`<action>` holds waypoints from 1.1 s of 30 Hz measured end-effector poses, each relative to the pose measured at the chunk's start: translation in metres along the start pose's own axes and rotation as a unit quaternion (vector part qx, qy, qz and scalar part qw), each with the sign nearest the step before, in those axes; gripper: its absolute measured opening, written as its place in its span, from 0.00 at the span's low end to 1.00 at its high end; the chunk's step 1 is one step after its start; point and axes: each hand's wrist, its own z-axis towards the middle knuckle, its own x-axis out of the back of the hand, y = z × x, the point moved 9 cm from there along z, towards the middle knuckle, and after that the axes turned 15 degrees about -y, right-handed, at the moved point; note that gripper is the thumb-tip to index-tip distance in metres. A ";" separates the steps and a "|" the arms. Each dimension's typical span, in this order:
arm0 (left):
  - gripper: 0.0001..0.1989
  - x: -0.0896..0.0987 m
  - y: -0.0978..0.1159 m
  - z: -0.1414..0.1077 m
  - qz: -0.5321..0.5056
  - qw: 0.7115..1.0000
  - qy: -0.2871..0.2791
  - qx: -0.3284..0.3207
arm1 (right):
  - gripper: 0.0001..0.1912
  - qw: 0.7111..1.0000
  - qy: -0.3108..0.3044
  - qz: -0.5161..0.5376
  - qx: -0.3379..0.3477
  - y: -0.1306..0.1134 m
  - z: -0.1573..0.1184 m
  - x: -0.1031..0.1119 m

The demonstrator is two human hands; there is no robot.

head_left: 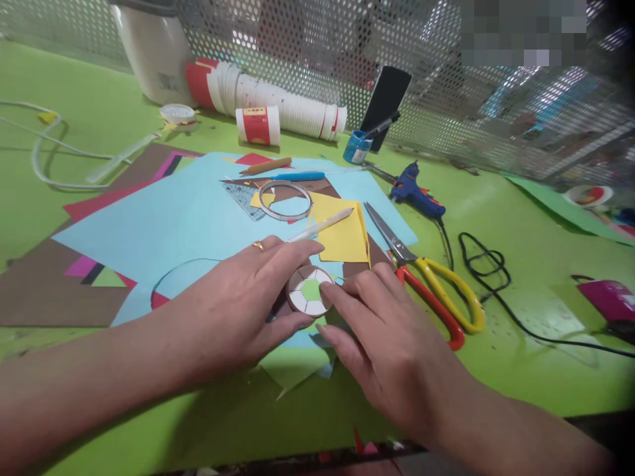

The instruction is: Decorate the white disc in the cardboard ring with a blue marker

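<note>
A small round disc, white with dark lines and a green hexagon in its middle, is at the centre of the view above the papers. My left hand grips its left side between thumb and fingers; a gold ring is on one finger. From the right, my right hand presses a fingertip on the disc near the green hexagon, its thumb lower and apart from that finger. Just beyond the hands are a white pencil, yellow paper and a ring-shaped roll of tape.
Scissors lie right of the papers, with a blue glue gun and its black cord beyond. Paper cups, a blue jar and a propped phone stand along the mesh. Light blue sheets cover the middle.
</note>
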 end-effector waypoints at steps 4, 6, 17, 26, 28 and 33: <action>0.28 -0.002 -0.002 0.001 -0.003 1.000 -0.006 0.001 | 0.18 1.000 0.010 0.014 -0.008 0.002 -0.002 0.003; 0.27 -0.002 -0.002 0.001 -0.005 1.000 -0.003 0.001 | 0.18 1.000 0.015 0.016 -0.007 0.002 -0.003 0.004; 0.22 -0.001 0.000 0.000 0.000 1.000 -0.002 -0.001 | 0.18 0.999 -0.040 0.015 -0.008 0.000 -0.001 -0.006; 0.24 -0.002 0.001 0.001 0.000 1.000 -0.006 -0.001 | 0.20 0.999 -0.026 0.029 -0.004 -0.001 0.000 -0.005; 0.24 -0.001 0.003 0.001 0.003 1.000 -0.005 -0.004 | 0.20 0.999 -0.010 0.034 -0.003 0.000 -0.001 -0.001; 0.24 0.001 0.003 0.001 0.005 1.000 0.007 -0.009 | 0.18 0.998 0.047 0.050 -0.017 0.008 -0.005 0.012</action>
